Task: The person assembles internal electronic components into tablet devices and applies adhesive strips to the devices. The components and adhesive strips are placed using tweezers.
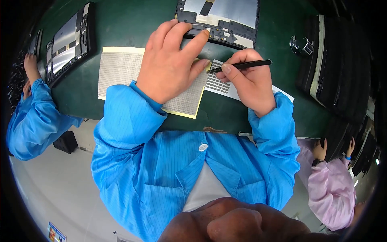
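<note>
The right hand [252, 82] pinches black tweezers [250, 64], long axis crosswise, tip pointing left, just beside the thumb of the spread left hand [165, 66]. Under the left hand lies the gridded sheet [121, 72]; the white sheet [219, 85] passes beneath the right. A dark-framed panel [221, 22] sits beyond both.

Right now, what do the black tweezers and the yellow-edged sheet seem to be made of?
The tweezers look like smooth coated metal: slim, faintly shiny; plastic remains possible. The sheet looks like matte paper, thin and without glare, perhaps film.
</note>
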Demonstrator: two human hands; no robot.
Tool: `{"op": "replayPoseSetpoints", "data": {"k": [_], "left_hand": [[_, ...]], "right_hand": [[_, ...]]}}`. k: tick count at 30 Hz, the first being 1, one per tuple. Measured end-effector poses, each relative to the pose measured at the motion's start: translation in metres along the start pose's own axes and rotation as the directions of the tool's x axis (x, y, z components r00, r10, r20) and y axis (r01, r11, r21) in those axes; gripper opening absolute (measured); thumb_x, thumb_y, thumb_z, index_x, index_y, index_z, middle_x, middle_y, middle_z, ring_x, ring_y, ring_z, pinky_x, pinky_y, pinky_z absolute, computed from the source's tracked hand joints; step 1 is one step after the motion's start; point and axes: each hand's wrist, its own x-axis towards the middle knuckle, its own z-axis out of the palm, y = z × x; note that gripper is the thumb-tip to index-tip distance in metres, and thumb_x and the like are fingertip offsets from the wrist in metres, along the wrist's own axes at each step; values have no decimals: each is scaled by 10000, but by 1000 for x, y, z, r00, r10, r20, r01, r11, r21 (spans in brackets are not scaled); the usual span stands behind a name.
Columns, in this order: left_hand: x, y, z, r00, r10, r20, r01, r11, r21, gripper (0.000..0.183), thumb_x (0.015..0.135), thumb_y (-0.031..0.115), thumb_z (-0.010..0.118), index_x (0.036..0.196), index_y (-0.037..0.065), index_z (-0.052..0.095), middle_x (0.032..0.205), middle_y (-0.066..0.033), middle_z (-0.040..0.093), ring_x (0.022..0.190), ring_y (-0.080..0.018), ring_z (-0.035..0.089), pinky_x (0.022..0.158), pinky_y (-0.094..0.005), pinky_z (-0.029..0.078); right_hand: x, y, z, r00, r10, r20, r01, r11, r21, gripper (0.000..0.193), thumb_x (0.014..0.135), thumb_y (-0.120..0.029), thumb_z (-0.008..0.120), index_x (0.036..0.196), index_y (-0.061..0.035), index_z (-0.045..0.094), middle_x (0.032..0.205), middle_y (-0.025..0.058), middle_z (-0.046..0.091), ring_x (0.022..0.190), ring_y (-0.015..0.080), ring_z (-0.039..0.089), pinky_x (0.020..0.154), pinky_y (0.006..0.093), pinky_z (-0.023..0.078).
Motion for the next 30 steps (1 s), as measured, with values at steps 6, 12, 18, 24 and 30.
{"op": "replayPoseSetpoints", "data": {"k": [6,12,18,24,30], "left_hand": [[1,1,-2,1000,-2,7,2,1000,11,531,670,167,743,1167,107,567,1156,-165,464,1122,-377,424,930,-436,399],[3,1,0,1000,-6,10,6,999,34,526,671,170,742,1163,106,567,1157,-163,460,1127,-380,417,928,-438,398],[2,1,-2,999,-35,3,35,999,5,486,673,226,741,1126,147,583,1138,-133,482,1138,-350,413,924,-455,390],[4,1,-7,999,-20,40,20,1000,-22,517,670,164,742,1151,90,569,1147,-166,453,1124,-384,414,930,-440,394],[5,1,-7,999,-30,34,31,999,-27,513,666,161,740,1144,83,570,1143,-167,452,1120,-386,416,934,-442,388]], "right_hand": [[1,0,-3,1000,5,6,-5,1000,-13,122,859,-24,592,909,11,487,824,87,587,772,142,631,672,247,529],[4,-4,-7,999,4,-47,-2,999,54,120,854,-2,587,910,16,483,813,107,596,747,172,647,648,268,544],[40,-32,-25,966,-218,-141,216,976,-29,125,852,-25,594,914,25,497,799,127,606,727,175,650,638,263,540],[46,-30,-28,982,-170,-86,160,980,-118,127,848,-29,603,908,30,508,808,118,603,735,166,647,635,250,531],[46,-28,-28,977,-212,-29,204,966,-160,114,852,-19,592,908,26,503,803,105,591,741,156,645,637,244,530]]}}
